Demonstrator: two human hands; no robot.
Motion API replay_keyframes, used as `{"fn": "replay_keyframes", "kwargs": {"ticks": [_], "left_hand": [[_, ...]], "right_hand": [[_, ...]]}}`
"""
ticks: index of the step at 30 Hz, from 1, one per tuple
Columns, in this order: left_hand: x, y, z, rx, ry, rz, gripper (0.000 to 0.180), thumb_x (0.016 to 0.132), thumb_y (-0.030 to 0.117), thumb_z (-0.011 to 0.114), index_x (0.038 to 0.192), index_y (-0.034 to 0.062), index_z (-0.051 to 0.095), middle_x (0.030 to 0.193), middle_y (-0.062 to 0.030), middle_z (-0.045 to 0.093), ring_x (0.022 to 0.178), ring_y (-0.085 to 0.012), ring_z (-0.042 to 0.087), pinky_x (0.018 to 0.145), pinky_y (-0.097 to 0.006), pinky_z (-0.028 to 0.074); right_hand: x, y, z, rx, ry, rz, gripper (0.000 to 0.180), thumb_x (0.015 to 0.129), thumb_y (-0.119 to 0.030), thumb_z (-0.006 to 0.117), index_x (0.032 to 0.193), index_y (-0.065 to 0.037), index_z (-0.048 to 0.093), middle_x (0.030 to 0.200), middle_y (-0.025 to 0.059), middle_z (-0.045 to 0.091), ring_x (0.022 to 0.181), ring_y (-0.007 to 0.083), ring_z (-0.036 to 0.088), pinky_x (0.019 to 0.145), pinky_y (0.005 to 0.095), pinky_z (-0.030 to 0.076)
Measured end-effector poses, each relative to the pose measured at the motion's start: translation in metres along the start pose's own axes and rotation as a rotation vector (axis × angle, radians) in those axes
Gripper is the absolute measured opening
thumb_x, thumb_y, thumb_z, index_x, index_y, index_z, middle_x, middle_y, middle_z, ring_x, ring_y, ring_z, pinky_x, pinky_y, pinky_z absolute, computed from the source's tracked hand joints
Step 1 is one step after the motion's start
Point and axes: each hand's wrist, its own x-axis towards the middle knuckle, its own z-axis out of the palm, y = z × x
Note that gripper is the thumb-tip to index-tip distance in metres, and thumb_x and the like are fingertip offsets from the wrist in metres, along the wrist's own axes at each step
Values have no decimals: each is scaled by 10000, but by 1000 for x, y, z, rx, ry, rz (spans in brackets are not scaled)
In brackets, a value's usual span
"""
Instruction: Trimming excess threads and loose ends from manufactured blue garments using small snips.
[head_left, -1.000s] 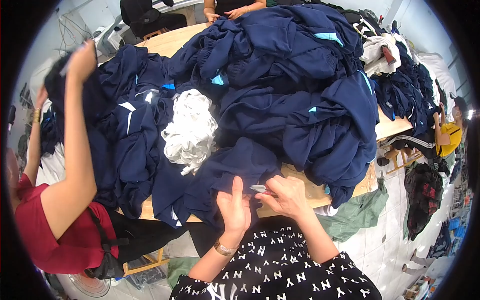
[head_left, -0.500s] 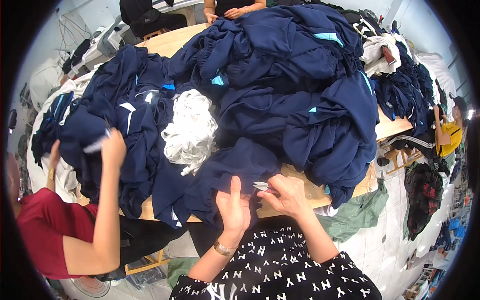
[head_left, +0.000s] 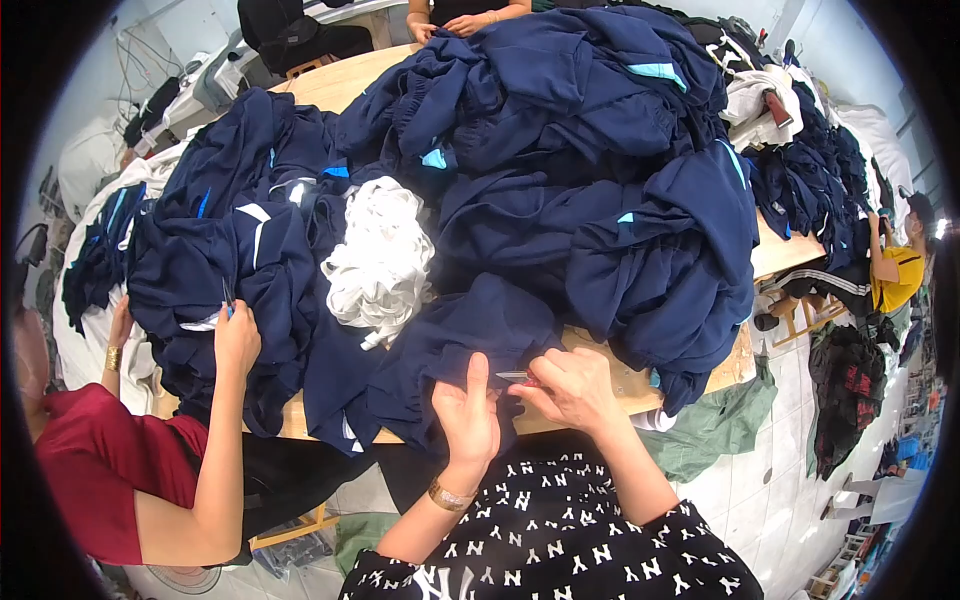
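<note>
Near the table's front edge, my left hand [head_left: 467, 415] grips the edge of a navy garment [head_left: 480, 315], thumb raised and the other fingers partly hidden by cloth. Just to its right, my right hand [head_left: 572, 388] is closed around small thread snips [head_left: 515, 377], a bit of red showing at the grip. The blades point left toward my left thumb, close to the cloth. Beyond the garment lies a loose heap of white tape or drawstring [head_left: 380, 260].
Large piles of navy clothes [head_left: 600, 130] with light-blue and white patches cover the wooden table [head_left: 340, 80]. At left, a co-worker in a red top [head_left: 110, 470] holds blue-handled snips [head_left: 228, 300] over navy cloth. Another person's hands [head_left: 470, 24] rest at the far edge.
My snips have shifted slightly left, and their blades look narrower. My left hand stays nearly still. The left co-worker's snips hand has moved lower, and the cloth there has settled.
</note>
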Motion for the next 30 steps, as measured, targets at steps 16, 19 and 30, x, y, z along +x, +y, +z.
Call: {"fn": "replay_keyframes", "kwargs": {"ticks": [16, 19, 30], "left_hand": [[1, 0, 2, -55, -46, -1, 192, 966, 160, 505, 1060, 1, 557, 1000, -69, 632, 857, -131, 622, 748, -274, 527], [1, 2, 2, -65, -56, 4, 183, 966, 161, 506, 1049, 7, 560, 993, -68, 633, 847, -129, 623, 741, -273, 528], [0, -2, -2, -31, -44, -7, 195, 971, 175, 495, 1049, 9, 561, 991, -70, 634, 858, -140, 627, 747, -304, 542]], "right_hand": [[-4, 6, 3, 3, 28, 87, 363, 739, -403, 723, 713, -93, 537, 597, 26, 476, 488, 218, 513, 467, 314, 381], [-4, 6, 3, 4, 36, 89, 363, 742, -404, 722, 712, -93, 537, 597, 25, 477, 490, 217, 513, 468, 315, 380], [-3, 5, 3, 45, 37, 118, 336, 764, -366, 714, 711, -82, 542, 598, 41, 502, 500, 230, 537, 463, 321, 391]]}}
